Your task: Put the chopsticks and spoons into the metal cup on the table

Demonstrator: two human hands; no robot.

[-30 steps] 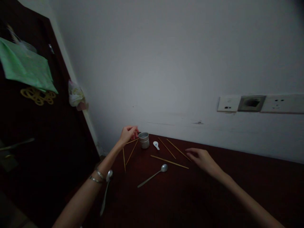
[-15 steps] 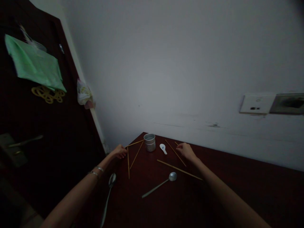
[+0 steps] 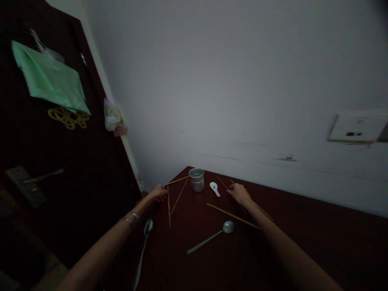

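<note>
My left hand (image 3: 159, 192) rests at the left edge of a dark red table (image 3: 230, 258), its fingers curled at the near ends of three wooden chopsticks (image 3: 176, 195) that fan out beside it. My right hand (image 3: 239, 192) lies knuckles up over two other chopsticks (image 3: 226, 188), fingers bent down onto them. Between the hands stand a small metal cup (image 3: 197, 180) and a white ceramic spoon (image 3: 214, 188). Whether either hand grips a stick is too dim to make out.
One more chopstick (image 3: 232, 215) lies slanted in front of my right hand. A metal spoon (image 3: 212, 237) lies mid-table and another (image 3: 143, 251) near the left edge. A white wall with a socket plate (image 3: 357, 127) is behind. A dark door with handle (image 3: 42, 176) stands left.
My left hand has dropped from the cup's rim to the chopstick ends at the table's edge. My right hand has slid left and farther back onto the two chopsticks.
</note>
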